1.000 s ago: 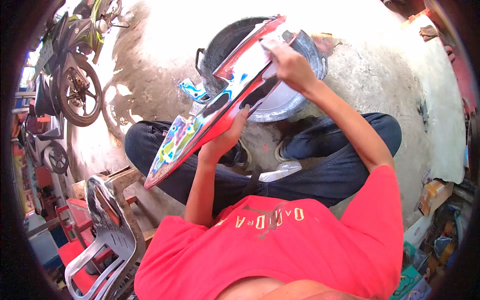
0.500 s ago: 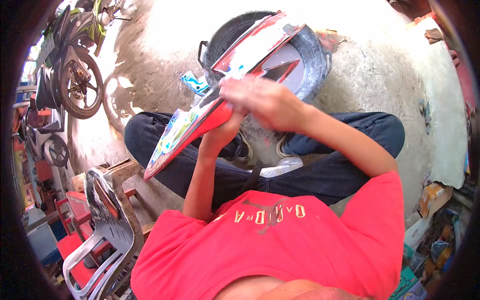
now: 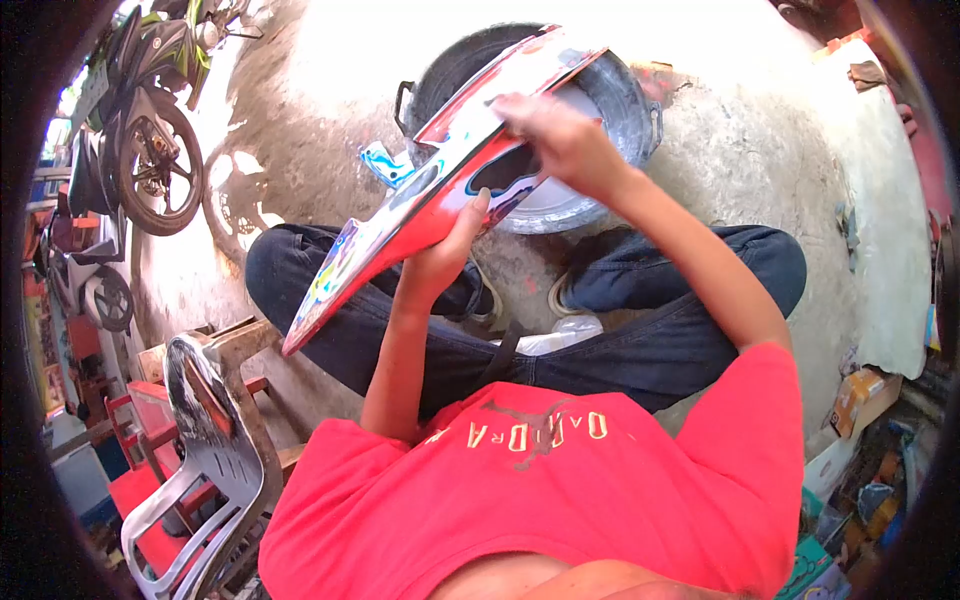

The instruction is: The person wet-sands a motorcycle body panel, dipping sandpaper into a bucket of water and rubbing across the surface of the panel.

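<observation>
A long, pointed motorcycle fairing panel (image 3: pixel 400 235), red and white with patchy blue, yellow and black areas, slants across my lap and over a basin. My left hand (image 3: pixel 445 255) grips its lower edge, the thumb lying on the near face. My right hand (image 3: pixel 570 145) is bent over the panel's upper part, fingers together against the surface and slightly blurred. Whatever may be under those fingers is hidden. The dark, two-handled basin (image 3: pixel 632 105) holds cloudy liquid and sits on the floor beyond my feet.
A blue-and-white piece (image 3: pixel 385 165) shows beside the basin's left side. Motorcycles (image 3: pixel 150 150) stand at the left. A worn plastic chair (image 3: pixel 225 440) is close on my left. At right are a long pale panel (image 3: pixel 890 220) and a cardboard box (image 3: pixel 862 400).
My right hand has moved up and right along the panel. The panel has tilted, exposing more of its near face and a dark opening. My left hand keeps its grip.
</observation>
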Demonstrator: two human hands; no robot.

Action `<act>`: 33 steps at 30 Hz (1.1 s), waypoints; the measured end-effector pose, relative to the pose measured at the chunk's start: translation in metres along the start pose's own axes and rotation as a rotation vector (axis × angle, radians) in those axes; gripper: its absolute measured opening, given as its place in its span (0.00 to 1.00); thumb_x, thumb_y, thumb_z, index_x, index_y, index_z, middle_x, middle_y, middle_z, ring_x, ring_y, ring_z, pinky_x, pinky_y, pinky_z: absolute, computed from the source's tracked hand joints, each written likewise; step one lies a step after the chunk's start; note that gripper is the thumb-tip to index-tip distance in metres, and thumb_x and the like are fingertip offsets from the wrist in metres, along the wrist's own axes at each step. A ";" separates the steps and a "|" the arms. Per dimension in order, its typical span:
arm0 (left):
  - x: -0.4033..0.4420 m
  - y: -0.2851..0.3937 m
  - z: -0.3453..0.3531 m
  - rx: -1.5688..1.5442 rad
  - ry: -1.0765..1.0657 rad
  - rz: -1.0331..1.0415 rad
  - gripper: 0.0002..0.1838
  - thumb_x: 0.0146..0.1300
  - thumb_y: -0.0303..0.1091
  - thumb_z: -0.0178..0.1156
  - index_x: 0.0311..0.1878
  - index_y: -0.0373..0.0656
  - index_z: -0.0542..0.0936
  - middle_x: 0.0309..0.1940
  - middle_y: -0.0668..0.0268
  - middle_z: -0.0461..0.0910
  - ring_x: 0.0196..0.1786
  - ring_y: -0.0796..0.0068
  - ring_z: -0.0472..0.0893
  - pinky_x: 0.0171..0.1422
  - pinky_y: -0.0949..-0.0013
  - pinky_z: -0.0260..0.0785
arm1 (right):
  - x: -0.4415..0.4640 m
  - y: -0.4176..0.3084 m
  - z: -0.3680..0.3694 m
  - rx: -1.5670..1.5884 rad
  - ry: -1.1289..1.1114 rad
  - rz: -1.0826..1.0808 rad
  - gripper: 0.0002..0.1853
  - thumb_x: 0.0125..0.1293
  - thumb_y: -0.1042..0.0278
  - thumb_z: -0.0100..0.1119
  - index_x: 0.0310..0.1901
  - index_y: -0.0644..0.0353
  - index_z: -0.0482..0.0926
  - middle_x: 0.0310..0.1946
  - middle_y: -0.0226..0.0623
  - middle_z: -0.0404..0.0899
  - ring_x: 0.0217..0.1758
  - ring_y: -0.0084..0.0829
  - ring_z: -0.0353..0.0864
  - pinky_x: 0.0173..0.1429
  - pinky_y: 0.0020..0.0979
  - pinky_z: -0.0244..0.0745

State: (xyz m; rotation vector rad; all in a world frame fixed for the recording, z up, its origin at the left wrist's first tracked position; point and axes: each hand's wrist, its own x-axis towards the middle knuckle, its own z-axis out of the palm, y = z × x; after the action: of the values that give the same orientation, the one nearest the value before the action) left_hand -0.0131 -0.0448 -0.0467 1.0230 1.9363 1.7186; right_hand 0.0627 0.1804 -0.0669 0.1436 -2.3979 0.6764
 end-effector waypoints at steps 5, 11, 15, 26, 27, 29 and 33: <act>-0.003 -0.002 -0.001 -0.024 -0.012 -0.056 0.12 0.68 0.28 0.65 0.52 0.33 0.81 0.45 0.62 0.84 0.45 0.76 0.82 0.51 0.68 0.75 | 0.002 -0.019 0.012 -0.026 0.015 -0.015 0.22 0.63 0.80 0.55 0.60 0.65 0.77 0.60 0.47 0.80 0.64 0.46 0.79 0.70 0.43 0.72; -0.003 0.010 0.000 0.172 -0.045 0.075 0.13 0.66 0.32 0.66 0.50 0.35 0.83 0.44 0.59 0.86 0.44 0.71 0.85 0.50 0.67 0.76 | 0.012 0.008 -0.012 -0.078 -0.043 0.140 0.21 0.63 0.80 0.53 0.58 0.66 0.78 0.57 0.50 0.80 0.63 0.47 0.79 0.67 0.41 0.74; -0.007 0.007 -0.002 0.393 -0.066 0.227 0.10 0.65 0.31 0.67 0.45 0.35 0.84 0.40 0.59 0.86 0.42 0.68 0.85 0.50 0.65 0.75 | 0.005 -0.004 -0.004 -0.115 -0.053 0.141 0.21 0.63 0.79 0.53 0.59 0.66 0.78 0.58 0.50 0.80 0.63 0.46 0.79 0.69 0.41 0.73; -0.014 0.015 0.000 0.416 -0.173 0.056 0.14 0.67 0.36 0.64 0.51 0.38 0.82 0.46 0.57 0.86 0.49 0.66 0.86 0.52 0.65 0.77 | 0.007 -0.013 -0.004 -0.116 0.050 0.094 0.18 0.67 0.78 0.54 0.59 0.65 0.79 0.57 0.52 0.81 0.62 0.46 0.81 0.68 0.41 0.74; -0.014 0.016 -0.002 0.422 -0.219 -0.014 0.14 0.68 0.37 0.63 0.51 0.39 0.82 0.46 0.57 0.86 0.50 0.65 0.86 0.53 0.65 0.76 | 0.010 -0.047 -0.009 -0.031 0.014 -0.025 0.18 0.67 0.78 0.55 0.59 0.65 0.79 0.57 0.50 0.81 0.63 0.45 0.81 0.68 0.41 0.75; -0.012 0.017 -0.006 0.435 -0.314 -0.154 0.14 0.68 0.38 0.63 0.51 0.40 0.83 0.46 0.56 0.85 0.50 0.64 0.86 0.53 0.65 0.76 | 0.015 -0.065 -0.014 0.059 -0.020 -0.181 0.18 0.67 0.77 0.55 0.59 0.64 0.79 0.57 0.49 0.82 0.63 0.45 0.81 0.67 0.41 0.76; -0.012 0.016 0.005 0.356 -0.201 -0.033 0.16 0.69 0.42 0.62 0.51 0.40 0.83 0.41 0.54 0.86 0.45 0.61 0.85 0.50 0.61 0.75 | 0.005 0.019 -0.014 -0.042 0.045 0.075 0.18 0.69 0.77 0.54 0.60 0.62 0.79 0.58 0.47 0.81 0.62 0.44 0.81 0.65 0.39 0.78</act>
State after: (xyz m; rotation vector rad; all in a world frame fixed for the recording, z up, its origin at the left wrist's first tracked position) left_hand 0.0033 -0.0501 -0.0346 1.2230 2.1538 1.2223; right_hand 0.0610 0.2041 -0.0629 0.0209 -2.3824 0.6562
